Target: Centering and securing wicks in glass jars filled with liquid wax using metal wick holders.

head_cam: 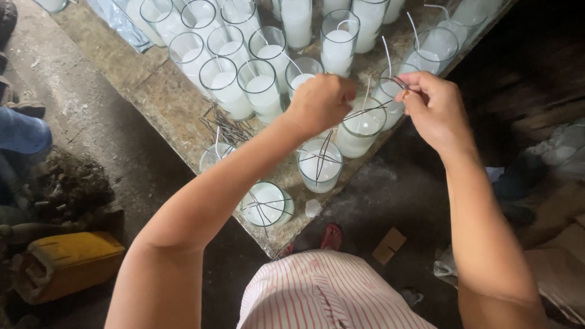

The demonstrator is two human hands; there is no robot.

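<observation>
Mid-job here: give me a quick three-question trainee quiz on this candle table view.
1. True or false: the left hand and right hand both pinch thin wires above a glass.
2. What fills the glasses? A) white wax B) red liquid C) sand
3. Where do the loose spare wires lie?

Key: 1 true; 2 A; 3 on the stone table, left of the left forearm, among the glasses.

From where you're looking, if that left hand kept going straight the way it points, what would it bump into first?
Probably the right hand. The left hand points rightward along the thin wires both hands pinch above a wax-filled glass. Depth is unclear, so it might pass just beside it.
</observation>
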